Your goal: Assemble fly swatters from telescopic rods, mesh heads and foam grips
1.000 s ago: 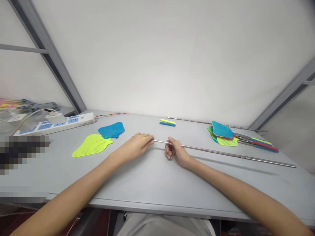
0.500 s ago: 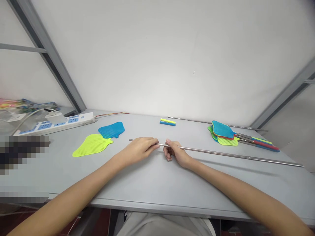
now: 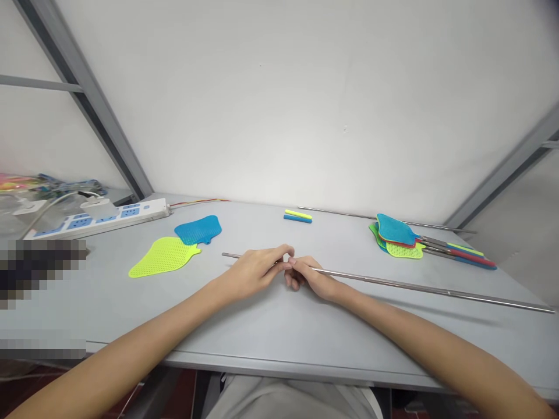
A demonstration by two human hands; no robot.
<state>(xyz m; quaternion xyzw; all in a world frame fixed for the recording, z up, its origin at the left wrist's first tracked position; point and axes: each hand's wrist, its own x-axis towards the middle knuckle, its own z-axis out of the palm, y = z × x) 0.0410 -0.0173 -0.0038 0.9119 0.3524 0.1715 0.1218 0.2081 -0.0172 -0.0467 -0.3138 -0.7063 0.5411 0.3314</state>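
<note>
A long thin telescopic metal rod runs from a short tip left of my hands out to the table's right side. My left hand is closed on its thin end, index finger bent and thumb pressed in. My right hand pinches the rod right beside it, other fingers curled under; the fingertips of both hands meet and hide that stretch. Left of my hands lie a yellow-green fly swatter head and a blue fly swatter head, both without handles, the blue one touching the yellow-green one's upper edge.
Near the wall lie a short yellow tube and a blue tube. A second metal rod stretches along the back. Several fly swatters are stacked at the right. A white power strip with plugs sits at the left.
My hands have come together until their fingertips touch. The rod's far right end has shifted right and nearer to me, and its left tip has moved slightly left and lower.
</note>
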